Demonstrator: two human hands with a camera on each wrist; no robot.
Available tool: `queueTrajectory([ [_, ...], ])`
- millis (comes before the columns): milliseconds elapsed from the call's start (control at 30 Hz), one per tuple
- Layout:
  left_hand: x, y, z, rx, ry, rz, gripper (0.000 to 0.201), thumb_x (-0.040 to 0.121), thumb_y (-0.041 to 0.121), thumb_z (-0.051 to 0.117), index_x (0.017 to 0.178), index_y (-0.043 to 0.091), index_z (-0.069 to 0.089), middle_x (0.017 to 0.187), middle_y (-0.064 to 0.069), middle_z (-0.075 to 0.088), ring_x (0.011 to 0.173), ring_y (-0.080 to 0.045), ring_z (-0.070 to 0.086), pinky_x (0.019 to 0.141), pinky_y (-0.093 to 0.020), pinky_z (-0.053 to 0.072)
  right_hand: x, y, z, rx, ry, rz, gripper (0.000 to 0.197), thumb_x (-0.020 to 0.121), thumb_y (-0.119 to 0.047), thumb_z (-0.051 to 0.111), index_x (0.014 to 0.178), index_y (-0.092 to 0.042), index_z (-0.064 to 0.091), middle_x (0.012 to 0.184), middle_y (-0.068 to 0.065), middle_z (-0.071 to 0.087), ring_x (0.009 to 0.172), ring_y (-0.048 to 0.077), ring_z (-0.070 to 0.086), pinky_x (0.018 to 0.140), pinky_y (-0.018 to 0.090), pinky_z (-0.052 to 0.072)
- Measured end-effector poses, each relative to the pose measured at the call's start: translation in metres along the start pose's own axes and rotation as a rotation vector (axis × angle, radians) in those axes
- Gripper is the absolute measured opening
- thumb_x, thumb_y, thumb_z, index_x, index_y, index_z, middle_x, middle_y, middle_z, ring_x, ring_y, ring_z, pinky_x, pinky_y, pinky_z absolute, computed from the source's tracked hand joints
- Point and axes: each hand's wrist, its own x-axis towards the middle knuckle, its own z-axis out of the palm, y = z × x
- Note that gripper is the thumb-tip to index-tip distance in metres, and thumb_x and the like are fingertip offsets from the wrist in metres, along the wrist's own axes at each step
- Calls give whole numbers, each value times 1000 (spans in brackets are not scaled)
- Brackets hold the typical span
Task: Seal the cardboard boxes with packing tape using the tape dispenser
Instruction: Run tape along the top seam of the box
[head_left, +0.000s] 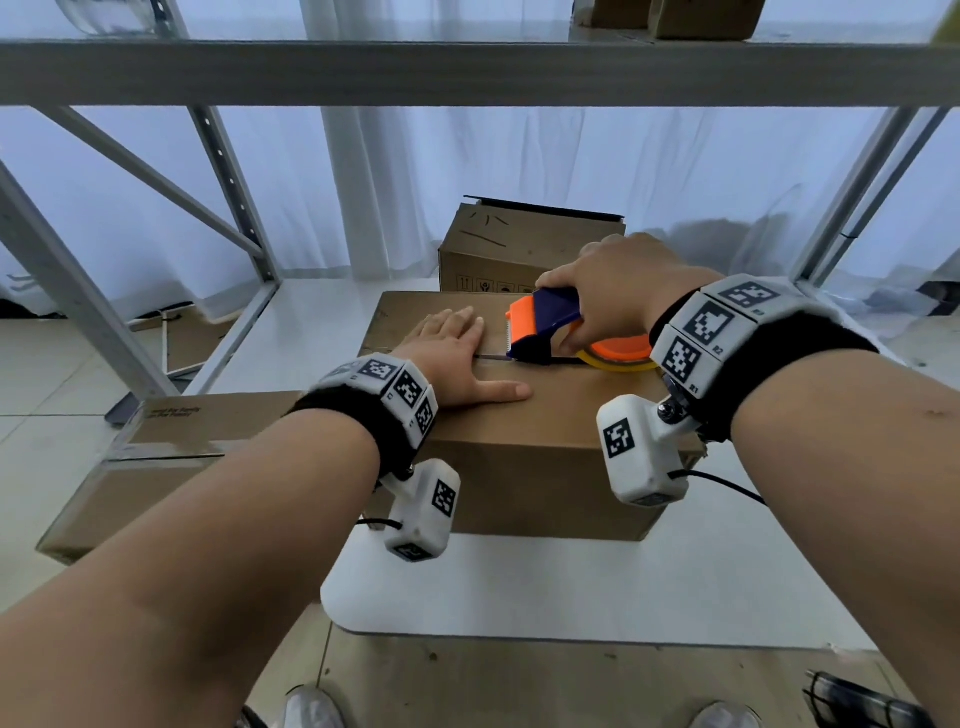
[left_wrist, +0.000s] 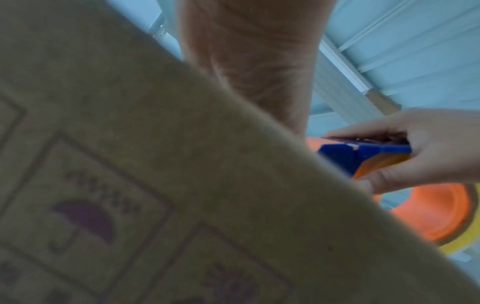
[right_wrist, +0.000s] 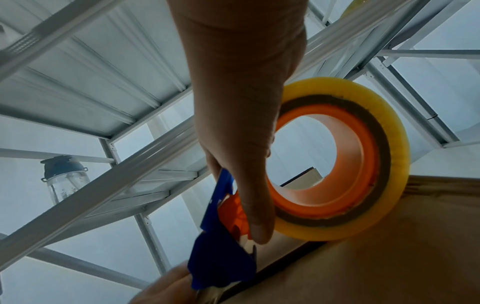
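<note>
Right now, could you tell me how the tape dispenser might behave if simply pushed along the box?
The tape dispenser looks like light, rigid plastic. Its round roll rests on the box, so it would probably roll rather than drag.

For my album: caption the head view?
Left hand steadies box; right hand holds tape dispenser over its seam.

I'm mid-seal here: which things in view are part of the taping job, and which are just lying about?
In the job:
- tape dispenser, gripped by the right hand
- yellowish tape roll on it
- cardboard box being sealed, left hand flat on its top
- box behind and box at left, also cardboard

Lying about:
- clear bottle on the metal shelving
- white mat
</note>
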Motion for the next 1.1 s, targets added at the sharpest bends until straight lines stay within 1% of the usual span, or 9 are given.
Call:
queueTrajectory([
  [67, 2, -2, 4, -47, -7, 19, 117, 65, 89, 31, 153, 19, -3, 160, 2, -6, 147, -17, -5, 120, -37, -1, 0, 1, 0, 3, 0, -1, 69, 72, -65, 66, 133, -41, 45, 106, 1, 53, 109, 25, 50, 81, 34, 32],
  [200, -1, -2, 10, -82, 70, 21, 110, 71, 85, 36, 153, 18, 7, 160, 3, 5, 147, -15, 5, 120, -34, 7, -2, -3, -3, -42, -2, -25, 70, 73, -67, 64, 134, -40, 44, 116, 3, 55, 111, 26, 50, 78, 35, 32],
  [433, -7, 2, 13, -60, 136, 12, 101, 76, 82, 36, 152, 17, 16, 159, 2, 14, 146, -15, 13, 118, -32, 12, -5, -6, -5, -65, -22, -24, 66, 74, -67, 63, 131, -38, 47, 114, 3, 57, 109, 26, 51, 80, 35, 36],
  [533, -14, -2, 11, -86, 86, 45, 95, 82, 76, 35, 153, 18, 11, 160, 2, 8, 147, -13, 7, 119, -34, 7, -4, -5, -2, -63, -23, -19, 68, 74, -69, 61, 133, -39, 45, 113, 3, 56, 108, 26, 51, 78, 34, 34],
  [600, -24, -12, 12, -88, 47, 58, 91, 85, 74, 31, 153, 18, 4, 160, 1, 1, 147, -12, 1, 119, -34, 0, -6, -3, 0, -26, -13, -16, 70, 74, -68, 62, 135, -41, 43, 112, 3, 56, 108, 26, 51, 81, 35, 37],
  [733, -35, -27, 17, -82, 21, -178, 104, 80, 81, 23, 152, 12, -8, 159, -5, -13, 147, -17, -8, 117, -33, -5, -10, 2, 0, 35, 5, -8, 71, 74, -65, 64, 137, -42, 41, 114, 1, 57, 109, 26, 51, 89, 36, 43],
  [800, -31, -16, 17, -83, -9, -228, 110, 78, 84, 21, 150, 8, -10, 158, -10, -15, 147, -21, -10, 119, -35, -4, -8, 0, -1, 36, 3, -5, 71, 73, -66, 64, 136, -43, 42, 116, 1, 58, 110, 26, 51, 89, 37, 42],
  [933, -21, 14, 17, -92, -54, -106, 108, 80, 83, 21, 150, 7, -11, 158, -10, -17, 146, -21, -12, 119, -35, -5, -5, -2, 0, 16, -6, 3, 71, 72, -69, 63, 135, -43, 43, 117, 1, 58, 110, 26, 52, 90, 38, 42],
  [1100, -11, 12, 11, -95, -12, -86, 104, 81, 81, 27, 152, 14, -7, 160, -2, -11, 147, -13, -8, 119, -35, -4, -4, -6, 0, -18, 5, 11, 68, 72, -69, 63, 132, -41, 47, 116, 0, 58, 110, 26, 52, 87, 37, 39],
])
